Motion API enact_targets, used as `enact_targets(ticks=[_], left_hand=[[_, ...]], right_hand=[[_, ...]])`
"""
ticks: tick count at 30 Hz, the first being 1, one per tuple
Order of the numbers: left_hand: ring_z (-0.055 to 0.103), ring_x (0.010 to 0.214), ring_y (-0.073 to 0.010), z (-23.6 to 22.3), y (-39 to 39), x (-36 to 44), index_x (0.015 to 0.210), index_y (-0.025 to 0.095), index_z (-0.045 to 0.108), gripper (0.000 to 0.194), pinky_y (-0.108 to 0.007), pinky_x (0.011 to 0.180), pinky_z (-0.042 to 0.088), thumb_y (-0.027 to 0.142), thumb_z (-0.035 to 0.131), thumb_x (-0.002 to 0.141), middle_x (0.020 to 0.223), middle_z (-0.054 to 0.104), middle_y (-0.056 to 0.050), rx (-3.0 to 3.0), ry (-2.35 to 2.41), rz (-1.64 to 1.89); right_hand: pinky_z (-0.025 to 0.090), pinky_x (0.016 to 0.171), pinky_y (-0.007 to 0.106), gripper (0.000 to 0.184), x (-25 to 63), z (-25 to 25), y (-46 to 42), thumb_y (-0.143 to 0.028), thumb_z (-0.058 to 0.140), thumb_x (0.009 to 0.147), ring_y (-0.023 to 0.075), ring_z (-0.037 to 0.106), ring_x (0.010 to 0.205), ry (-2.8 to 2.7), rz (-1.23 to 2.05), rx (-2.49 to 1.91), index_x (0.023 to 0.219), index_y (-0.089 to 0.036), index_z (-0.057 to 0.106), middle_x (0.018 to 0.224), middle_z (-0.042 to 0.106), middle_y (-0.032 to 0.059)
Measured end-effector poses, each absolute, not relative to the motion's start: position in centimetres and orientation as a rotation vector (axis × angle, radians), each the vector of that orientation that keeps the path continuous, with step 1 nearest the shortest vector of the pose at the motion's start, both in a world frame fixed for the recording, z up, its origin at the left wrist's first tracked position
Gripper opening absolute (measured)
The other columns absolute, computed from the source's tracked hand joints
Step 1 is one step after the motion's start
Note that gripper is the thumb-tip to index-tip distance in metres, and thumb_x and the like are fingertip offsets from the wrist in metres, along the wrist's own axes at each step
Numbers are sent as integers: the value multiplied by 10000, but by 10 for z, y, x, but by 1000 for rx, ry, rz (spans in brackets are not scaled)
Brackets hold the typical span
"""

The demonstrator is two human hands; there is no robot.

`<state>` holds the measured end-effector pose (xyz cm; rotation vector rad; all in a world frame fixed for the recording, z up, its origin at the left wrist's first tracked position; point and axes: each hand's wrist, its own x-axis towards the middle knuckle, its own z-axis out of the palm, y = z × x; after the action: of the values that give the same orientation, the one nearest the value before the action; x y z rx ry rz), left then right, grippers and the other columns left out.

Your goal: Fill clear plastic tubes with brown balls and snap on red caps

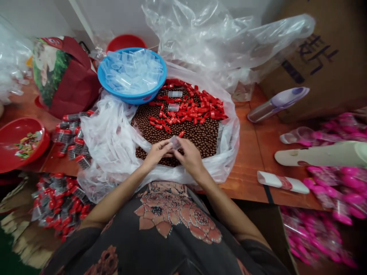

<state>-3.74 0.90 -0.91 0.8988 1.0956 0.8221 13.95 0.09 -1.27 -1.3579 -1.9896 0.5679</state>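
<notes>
Fingers (164,144) of the left hand (156,154) and the right hand (190,156) meet, pinching a clear tube (174,142) between their tips. We see it just above the brown balls (197,141), a lone red cap (181,133) right beside it. Further in, a heap of red caps (200,105) and two loose tubes (173,107) lie on the balls.

The balls sit in a spread white bag (106,126) on a reddish desk (243,149). Blue bowl (133,100) heaped with clear tubes at the far edge; filled tubes (78,145) left of the bag. To the right we note a purple-topped bottle (278,103), pink pieces (346,183) and a carton (329,57).

The pinched tube is partly covered by fingers; we cannot tell whether it holds anything. The carton and the left red bowl (43,143) run out of view; the pink pieces blur.
</notes>
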Motion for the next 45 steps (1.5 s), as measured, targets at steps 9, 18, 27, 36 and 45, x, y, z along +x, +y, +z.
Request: enact_targets(ticks=[9, 18, 27, 36, 45], left_hand=[[637, 727, -164, -6, 28, -77, 1181, 176, 635, 385, -300, 623, 554, 284, 630, 812, 969, 686, -69, 1328, 1458, 612], [656, 1044, -256, -13, 70, -55, 1040, 226, 754, 271, -389, 952, 455, 225, 646, 792, 1093, 732, -58, 1832, 1367, 238], [648, 885, -187, -26, 83, 0, 996, 162, 714, 230, -319, 857, 461, 251, 678, 787, 952, 726, -47, 1709, 1137, 380], [638, 831, -140, -38, 78, 4, 998, 120, 715, 324, -354, 926, 460, 85, 732, 677, 907, 722, -42, 1136, 1049, 528], [666, 812, -140, -15, 59, -13, 1017, 130, 701, 298, -325, 794, 543, 144, 749, 723, 1005, 714, -79, 738, 950, 610]], right_hand=[[470, 914, 422, 395, 140, -30, 46, -135, 387, 952, 249, 542, 1025, -2433, 418, -1352, 1287, -210, 584, 1204, 618, 112], [544, 766, 335, 333, 175, -15, 21, -388, 488, 949, 175, 630, 877, -1524, 723, -1458, 1248, -244, 510, 1093, 624, 57], [514, 732, 325, 248, 213, -24, -36, -440, 622, 864, 168, 626, 774, -1388, 806, -1689, 948, -208, 635, 889, 675, 25], [494, 899, 405, 340, 229, -24, -39, -386, 550, 919, 224, 610, 982, -1739, 925, -1582, 1219, -253, 642, 1012, 635, 69], [576, 798, 383, 343, 212, -30, -27, -451, 647, 831, 164, 639, 843, -1086, 1152, -1467, 1127, -282, 686, 1038, 612, 31]])
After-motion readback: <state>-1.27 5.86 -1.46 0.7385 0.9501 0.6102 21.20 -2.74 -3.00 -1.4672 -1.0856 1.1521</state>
